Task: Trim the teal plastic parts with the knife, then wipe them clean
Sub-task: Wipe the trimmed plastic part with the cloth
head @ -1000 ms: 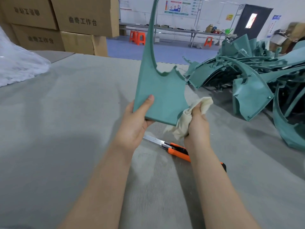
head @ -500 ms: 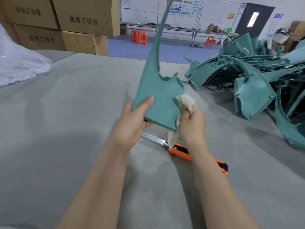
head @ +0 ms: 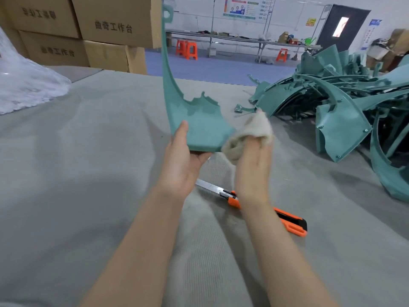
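The teal part [head: 199, 129] stands upright above the grey table [head: 88, 173], its wide end down and its long thin arm rising to the top of the view. The left hand [head: 181, 165] grips the part's lower left corner, thumb pressed on the near face and the other fingers behind it. The right hand [head: 252, 169] holds a pale cloth [head: 250, 131] bunched over its fingers. The cloth hides them, so I cannot tell how far they curl. The cloth touches the part's lower right corner, which looks like the wiping step.

The main danger lies underneath. The knife [head: 254, 209] rests on the table just below both wrists with its blade pushed out, so a hand dropping to set the part down could land on the steel. The grip is another weak point. One hand holds the part by a single corner, and a firm wiping push could twist it or make the tall arm swing. The notched upper edge of the wide end may also snag the cloth or scrape a finger if the wipe runs across it. More teal parts sit in a pile [head: 332, 107] to the right, well apart from the hands.
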A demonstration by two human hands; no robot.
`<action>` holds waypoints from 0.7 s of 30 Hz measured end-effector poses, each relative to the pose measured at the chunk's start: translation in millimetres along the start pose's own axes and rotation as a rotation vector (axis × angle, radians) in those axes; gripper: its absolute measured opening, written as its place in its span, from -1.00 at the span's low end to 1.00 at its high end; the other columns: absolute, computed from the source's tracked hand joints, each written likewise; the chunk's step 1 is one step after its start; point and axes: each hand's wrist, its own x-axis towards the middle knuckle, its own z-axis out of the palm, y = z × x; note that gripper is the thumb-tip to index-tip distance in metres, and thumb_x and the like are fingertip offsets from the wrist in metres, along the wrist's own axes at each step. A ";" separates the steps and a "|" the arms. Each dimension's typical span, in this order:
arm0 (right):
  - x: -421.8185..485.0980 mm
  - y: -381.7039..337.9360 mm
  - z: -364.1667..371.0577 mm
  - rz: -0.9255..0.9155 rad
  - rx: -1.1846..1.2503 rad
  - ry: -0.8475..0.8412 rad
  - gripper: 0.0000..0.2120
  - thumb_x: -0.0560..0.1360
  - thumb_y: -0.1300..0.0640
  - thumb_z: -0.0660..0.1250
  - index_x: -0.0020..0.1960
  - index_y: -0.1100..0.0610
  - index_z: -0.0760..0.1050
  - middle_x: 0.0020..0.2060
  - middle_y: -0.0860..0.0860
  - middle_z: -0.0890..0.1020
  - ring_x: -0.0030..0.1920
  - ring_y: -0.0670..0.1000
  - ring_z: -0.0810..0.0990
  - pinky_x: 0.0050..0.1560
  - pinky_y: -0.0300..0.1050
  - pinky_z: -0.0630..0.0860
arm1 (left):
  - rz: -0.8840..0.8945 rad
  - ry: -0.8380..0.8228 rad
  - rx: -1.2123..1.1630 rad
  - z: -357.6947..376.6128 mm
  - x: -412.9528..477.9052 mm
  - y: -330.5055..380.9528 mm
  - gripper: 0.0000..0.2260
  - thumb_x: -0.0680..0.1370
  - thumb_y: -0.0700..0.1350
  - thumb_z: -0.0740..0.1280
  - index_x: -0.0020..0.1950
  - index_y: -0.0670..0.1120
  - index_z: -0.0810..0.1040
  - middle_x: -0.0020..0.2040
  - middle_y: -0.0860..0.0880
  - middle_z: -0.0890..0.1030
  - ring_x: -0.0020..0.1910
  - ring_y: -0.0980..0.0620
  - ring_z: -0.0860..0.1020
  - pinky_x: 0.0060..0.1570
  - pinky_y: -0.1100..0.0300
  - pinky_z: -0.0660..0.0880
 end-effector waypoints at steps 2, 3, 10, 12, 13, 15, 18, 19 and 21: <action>-16.3 0.3 13.9 -0.212 -0.260 -0.184 -0.45 0.45 0.13 0.03 0.43 0.17 0.30 0.24 -0.09 0.45 0.28 -0.07 0.37 0.38 -0.12 0.24 | -0.095 -0.092 -0.068 -1.4 -4.9 -0.7 -0.62 0.67 0.05 0.05 0.18 -0.13 0.57 0.10 -0.12 0.67 -0.05 0.01 0.67 -0.16 0.19 0.62; -20.9 4.1 20.1 -0.296 -0.404 -0.254 -0.41 0.46 0.10 0.00 0.48 0.21 0.26 0.36 -0.04 0.42 0.41 0.00 0.27 0.48 -0.04 0.06 | -0.145 -0.154 -0.109 -3.2 -7.4 -1.0 -0.57 0.67 0.07 0.03 0.06 -0.13 0.62 0.00 -0.10 0.70 -0.11 0.03 0.68 -0.21 0.22 0.61; -5.1 24.3 6.8 -0.409 -0.746 -0.162 -0.49 0.47 0.14 0.09 0.40 0.17 0.42 0.41 0.06 0.44 0.49 0.11 0.27 0.48 0.07 -0.21 | -0.145 -0.099 -0.063 6.2 -6.2 -2.8 -0.72 0.64 -0.06 0.12 0.12 -0.18 0.55 -0.01 -0.11 0.65 -0.08 0.02 0.63 -0.11 0.25 0.57; 1.0 27.0 -1.5 -0.287 -0.745 -0.123 -0.42 0.44 0.08 0.00 0.43 0.16 0.38 0.42 0.02 0.42 0.51 0.06 0.24 0.48 0.05 -0.25 | -0.086 -0.083 -0.017 5.3 -5.1 -5.4 -0.74 0.65 -0.08 0.11 0.19 -0.15 0.52 0.02 -0.10 0.65 -0.08 0.00 0.62 -0.17 0.24 0.58; 4.7 29.3 -6.3 -0.202 -0.705 -0.101 -0.44 0.47 0.12 0.00 0.44 0.15 0.36 0.42 0.02 0.41 0.50 0.05 0.25 0.50 0.05 -0.24 | -0.063 -0.083 0.008 4.3 -5.7 -5.2 -0.74 0.66 -0.08 0.11 0.21 -0.14 0.51 0.06 -0.10 0.66 -0.04 -0.02 0.63 -0.12 0.20 0.60; 10.7 33.0 -14.5 -0.072 -0.596 -0.059 -0.53 0.56 0.24 0.03 0.46 0.16 0.33 0.42 0.06 0.42 0.46 0.06 0.31 0.54 0.08 -0.05 | -0.041 -0.087 0.061 4.3 -7.1 -4.1 -0.73 0.67 -0.08 0.11 0.25 -0.13 0.50 0.13 -0.11 0.65 0.05 -0.05 0.63 0.03 0.09 0.60; 4.5 25.4 -6.0 -0.081 -0.597 -0.118 -0.54 0.57 0.34 0.12 0.46 0.24 0.30 0.47 0.13 0.34 0.50 0.09 0.23 0.51 0.02 0.07 | -0.053 -0.078 0.141 9.2 -7.9 -10.1 -0.70 0.66 -0.03 0.12 0.28 -0.13 0.50 0.17 -0.11 0.63 0.11 -0.05 0.61 0.11 0.07 0.56; -0.7 21.6 2.6 -0.114 -0.598 -0.166 -0.54 0.56 0.32 0.12 0.46 0.24 0.30 0.47 0.13 0.33 0.50 0.08 0.23 0.51 0.00 0.06 | -0.066 -0.078 0.162 10.2 -8.0 -12.6 -0.68 0.66 -0.01 0.12 0.28 -0.13 0.50 0.17 -0.11 0.63 0.14 -0.05 0.59 0.13 0.10 0.54; -12.2 13.9 18.4 -0.183 -0.594 -0.272 -0.50 0.53 0.21 0.04 0.47 0.19 0.33 0.48 0.07 0.32 0.51 0.02 0.21 0.52 -0.08 -0.02 | -0.093 -0.089 0.181 8.9 -7.3 -16.0 -0.69 0.65 0.01 0.11 0.20 -0.12 0.53 0.11 -0.05 0.64 0.14 0.01 0.57 0.10 0.23 0.50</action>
